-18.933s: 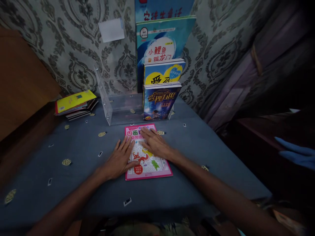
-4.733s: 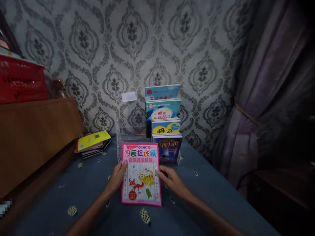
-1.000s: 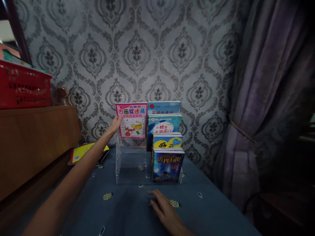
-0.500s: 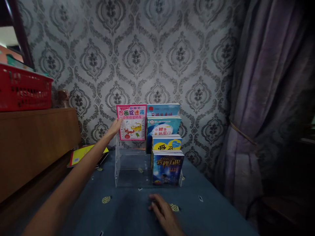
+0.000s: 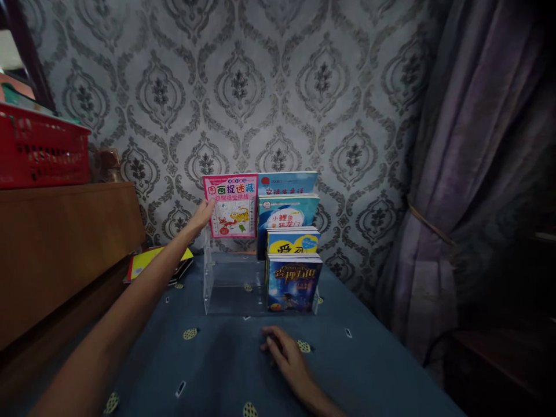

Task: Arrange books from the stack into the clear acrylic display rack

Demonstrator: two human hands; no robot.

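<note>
My left hand (image 5: pixel 203 215) grips the left edge of a pink-bordered children's book (image 5: pixel 234 215) with cartoon animals on its cover. That book stands upright at the back left of a clear acrylic tiered rack (image 5: pixel 234 301). My right hand (image 5: pixel 284 353) rests on the cloth in front of the rack, empty, its fingers loosely bent and apart. The rack's right side holds books in steps: a blue book (image 5: pixel 289 182) at the back, a teal book (image 5: pixel 309 209), a yellow-and-blue book (image 5: pixel 280 244), and a dark blue book (image 5: pixel 293 288) at the front.
A dark blue patterned cloth (image 5: pixel 347 359) covers the table. Left of the rack lie a yellow-covered book (image 5: pixel 145 260) and others, partly behind my forearm. A red basket (image 5: pixel 47 145) sits on a wooden cabinet (image 5: pixel 65 243). A grey-purple curtain (image 5: pixel 438 231) hangs at the right.
The camera has tilted down slightly, so the rack and books appear higher. My left hand stays on the pink book, and my right hand stays on the cloth.
</note>
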